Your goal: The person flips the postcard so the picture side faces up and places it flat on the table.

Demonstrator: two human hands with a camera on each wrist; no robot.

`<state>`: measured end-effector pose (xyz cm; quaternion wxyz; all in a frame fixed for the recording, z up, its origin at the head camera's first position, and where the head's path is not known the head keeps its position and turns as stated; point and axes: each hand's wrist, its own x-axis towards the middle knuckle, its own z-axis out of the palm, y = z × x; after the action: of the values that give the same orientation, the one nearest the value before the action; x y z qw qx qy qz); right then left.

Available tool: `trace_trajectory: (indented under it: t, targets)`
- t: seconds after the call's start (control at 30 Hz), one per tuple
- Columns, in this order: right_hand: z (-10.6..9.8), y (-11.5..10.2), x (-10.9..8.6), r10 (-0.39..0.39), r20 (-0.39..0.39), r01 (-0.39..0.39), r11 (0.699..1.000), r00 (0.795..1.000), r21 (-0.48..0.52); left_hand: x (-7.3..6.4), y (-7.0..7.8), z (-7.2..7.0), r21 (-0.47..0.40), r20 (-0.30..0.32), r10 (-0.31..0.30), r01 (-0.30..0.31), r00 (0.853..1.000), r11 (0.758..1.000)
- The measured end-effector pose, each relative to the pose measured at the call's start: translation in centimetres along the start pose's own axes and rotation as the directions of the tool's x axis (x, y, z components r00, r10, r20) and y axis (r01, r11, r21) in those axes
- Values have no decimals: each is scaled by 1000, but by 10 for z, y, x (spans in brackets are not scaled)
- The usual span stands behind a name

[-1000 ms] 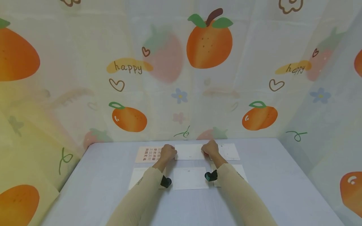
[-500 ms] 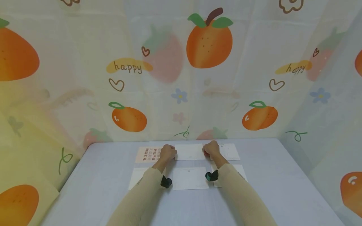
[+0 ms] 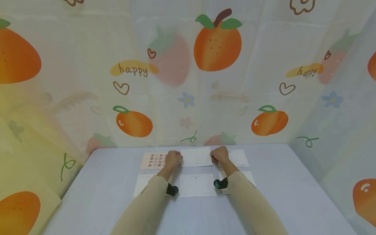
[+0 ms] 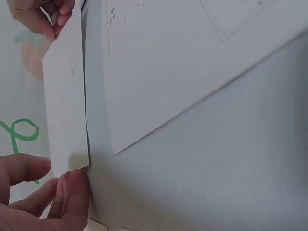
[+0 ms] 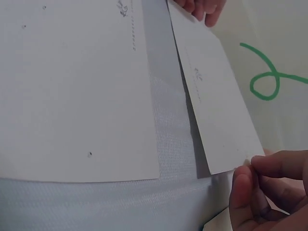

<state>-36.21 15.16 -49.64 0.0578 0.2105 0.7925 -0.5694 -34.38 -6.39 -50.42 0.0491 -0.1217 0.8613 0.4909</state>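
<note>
A white card (image 3: 196,157), postcard-like, is at the middle of the back row, and both hands hold it by its short ends. My left hand (image 3: 174,159) has its thumb and fingers at the left end. At the right end, my right hand (image 3: 219,155) pinches a corner between thumb and fingertips. In the right wrist view this card (image 5: 211,86) tilts up from the table, with a dark shadow along its near edge. Small faint print marks its face. Just in front lies another white card (image 3: 198,186), flat on the cloth.
A card with rows of printed characters (image 3: 151,161) lies at the back left, partly behind the left hand. White cards lie at back right (image 3: 238,158), front left (image 3: 144,184) and front right (image 3: 249,178), the front two partly under the sleeves. A fruit-patterned curtain (image 3: 188,124) hangs behind the table.
The middle back card has come up slightly from the table and shifted a little left, along with the left hand. The right hand has hardly moved.
</note>
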Motion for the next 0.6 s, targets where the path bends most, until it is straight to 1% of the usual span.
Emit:
trace_trajectory:
  t: [0.1,0.17,0.27,0.37,0.47,0.6]
  targets:
    - [-1,0,-3,-31,-6,31,999,1000,12,1,-1,0,-22,-17,-7,7,1000,1000]
    - [-2,0,-5,-57,-12,57,998,998,14,1,-1,-1,-41,-30,-1,0,1000,999]
    - [-3,2,-7,-98,-10,98,994,995,44,1,-2,-2,-71,-50,11,-14,999,997]
    - [-4,3,-9,-145,-6,145,988,989,62,0,-1,-4,-97,-65,11,-17,998,995]
    - [-5,4,-11,-178,-2,177,983,984,56,-2,0,-7,-152,-73,-7,-4,997,988]
    - [-6,4,-15,-190,9,190,980,982,61,-5,-1,-10,-242,-77,-23,4,997,970]
